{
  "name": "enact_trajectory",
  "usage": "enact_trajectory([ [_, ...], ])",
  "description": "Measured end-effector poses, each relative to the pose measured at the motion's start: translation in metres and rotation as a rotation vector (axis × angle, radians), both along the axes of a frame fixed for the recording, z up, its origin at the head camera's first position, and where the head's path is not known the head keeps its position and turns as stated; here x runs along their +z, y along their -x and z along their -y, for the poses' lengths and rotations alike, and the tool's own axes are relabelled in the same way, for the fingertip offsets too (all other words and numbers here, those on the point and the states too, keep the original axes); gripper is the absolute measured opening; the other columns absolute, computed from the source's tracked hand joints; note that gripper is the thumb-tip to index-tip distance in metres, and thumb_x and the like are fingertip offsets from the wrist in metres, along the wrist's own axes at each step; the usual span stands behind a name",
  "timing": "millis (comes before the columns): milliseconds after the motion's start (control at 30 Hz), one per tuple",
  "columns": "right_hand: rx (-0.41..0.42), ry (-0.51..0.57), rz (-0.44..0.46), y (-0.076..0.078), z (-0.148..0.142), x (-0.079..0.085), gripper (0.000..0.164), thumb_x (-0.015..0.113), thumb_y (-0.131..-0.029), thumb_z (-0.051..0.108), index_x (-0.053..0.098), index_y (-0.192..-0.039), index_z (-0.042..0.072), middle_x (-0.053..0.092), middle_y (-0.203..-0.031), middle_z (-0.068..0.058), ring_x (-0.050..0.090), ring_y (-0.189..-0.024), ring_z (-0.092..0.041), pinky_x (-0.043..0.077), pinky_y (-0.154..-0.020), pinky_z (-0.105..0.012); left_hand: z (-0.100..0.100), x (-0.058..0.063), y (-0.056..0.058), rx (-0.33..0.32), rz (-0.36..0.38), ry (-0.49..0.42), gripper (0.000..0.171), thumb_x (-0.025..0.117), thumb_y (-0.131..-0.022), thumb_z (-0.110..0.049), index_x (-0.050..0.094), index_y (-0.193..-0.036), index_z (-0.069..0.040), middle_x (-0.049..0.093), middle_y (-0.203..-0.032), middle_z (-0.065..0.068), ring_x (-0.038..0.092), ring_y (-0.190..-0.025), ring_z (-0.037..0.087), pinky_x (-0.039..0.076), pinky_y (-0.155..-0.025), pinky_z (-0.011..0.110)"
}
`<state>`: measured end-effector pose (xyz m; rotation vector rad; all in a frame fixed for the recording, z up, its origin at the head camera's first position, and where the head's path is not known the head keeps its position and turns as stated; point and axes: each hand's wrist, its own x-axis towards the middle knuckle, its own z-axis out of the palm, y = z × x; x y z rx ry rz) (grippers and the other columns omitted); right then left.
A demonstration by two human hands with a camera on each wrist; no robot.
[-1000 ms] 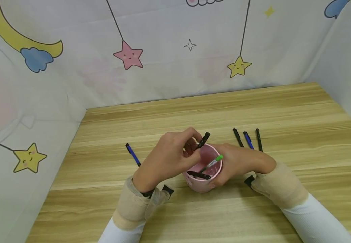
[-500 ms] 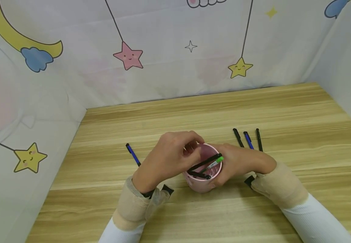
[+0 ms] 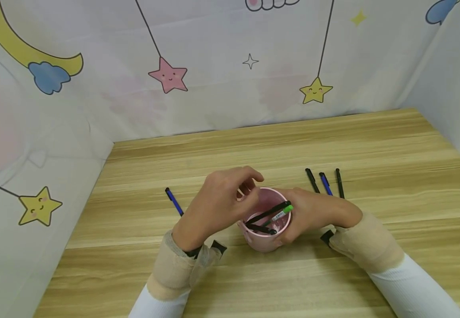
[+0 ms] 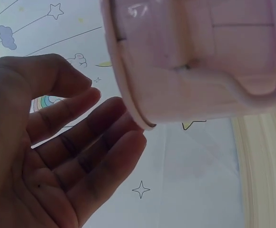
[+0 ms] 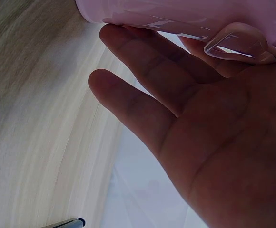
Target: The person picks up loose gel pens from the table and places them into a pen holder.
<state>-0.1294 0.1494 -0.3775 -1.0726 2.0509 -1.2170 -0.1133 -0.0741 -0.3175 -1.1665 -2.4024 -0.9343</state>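
Observation:
A pink cup (image 3: 263, 244) stands on the table, tilted slightly in the head view. Inside it lean a black pen (image 3: 267, 213), a second black pen (image 3: 259, 228) and a green-capped pen (image 3: 288, 209). My right hand (image 3: 313, 207) grips the cup's right side, thumb in front, the other fingers partly hidden behind. In the right wrist view those fingers lie along the cup wall below a loop-shaped handle (image 5: 238, 45). My left hand (image 3: 222, 198) hovers at the rim's left side, holding nothing. Its fingers are loosely bent beside the cup (image 4: 204, 90) in the left wrist view.
On the wooden table (image 3: 174, 161), a blue pen (image 3: 174, 202) lies left, partly behind my left hand. Behind my right arm lie a black pen (image 3: 312, 180), a blue pen (image 3: 325, 183) and another black pen (image 3: 339, 183). Printed cloth (image 3: 214, 101) walls the back.
My left hand released a black pen, which dropped into the cup and now leans across it. Then the left hand drew slightly left from the rim. The right hand stayed on the cup.

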Motion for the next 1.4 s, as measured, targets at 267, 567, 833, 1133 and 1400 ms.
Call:
enact_trajectory([
  [267, -0.009, -0.03, -0.024, 0.0, -0.001, 0.001, 0.08, 0.085, -0.061, 0.035, 0.046, -0.129, 0.022, 0.058, -0.118, 0.006, 0.052, -0.105, -0.009, 0.047, -0.089, -0.039, 0.003, -0.002, 0.003, 0.047, -0.005, 0.022, 0.017, 0.053, -0.084, -0.012, 0.063, -0.097, -0.013, 0.062, -0.08, -0.009, 0.052, -0.069, -0.004, 0.052, -0.058, 0.023],
  [567, -0.007, -0.03, -0.011, 0.001, -0.002, 0.001, 0.081, 0.085, -0.061, 0.034, 0.045, -0.131, 0.02, 0.057, -0.12, 0.006, 0.051, -0.106, -0.009, 0.045, -0.091, -0.04, 0.005, -0.004, 0.004, 0.09, -0.004, 0.064, 0.017, 0.054, -0.084, -0.014, 0.063, -0.099, -0.014, 0.061, -0.08, -0.01, 0.052, -0.07, -0.005, 0.049, -0.059, 0.019],
  [833, -0.011, -0.021, -0.007, 0.001, -0.002, -0.001, 0.082, 0.086, -0.06, 0.03, 0.046, -0.131, 0.02, 0.057, -0.119, 0.006, 0.051, -0.106, -0.009, 0.045, -0.091, -0.04, 0.007, -0.004, 0.005, 0.117, 0.01, 0.102, 0.017, 0.054, -0.085, -0.017, 0.062, -0.1, -0.015, 0.061, -0.079, -0.01, 0.055, -0.069, 0.0, 0.049, -0.059, 0.02],
  [1133, -0.018, -0.006, -0.004, -0.01, 0.004, 0.023, 0.077, 0.084, -0.062, 0.018, 0.047, -0.128, 0.011, 0.059, -0.117, -0.004, 0.053, -0.105, -0.014, 0.046, -0.091, -0.043, 0.011, -0.006, 0.007, 0.163, 0.01, 0.135, 0.018, 0.054, -0.084, -0.019, 0.061, -0.1, -0.017, 0.06, -0.077, -0.012, 0.054, -0.069, -0.001, 0.048, -0.058, 0.022],
  [1400, -0.013, -0.006, -0.019, -0.001, -0.001, 0.001, 0.083, 0.086, -0.06, 0.029, 0.045, -0.132, 0.019, 0.058, -0.12, 0.003, 0.052, -0.106, -0.01, 0.045, -0.092, -0.04, 0.013, -0.006, 0.007, 0.185, 0.033, 0.173, 0.019, 0.054, -0.084, -0.021, 0.061, -0.102, -0.017, 0.059, -0.076, -0.012, 0.054, -0.068, 0.001, 0.048, -0.057, 0.023],
])
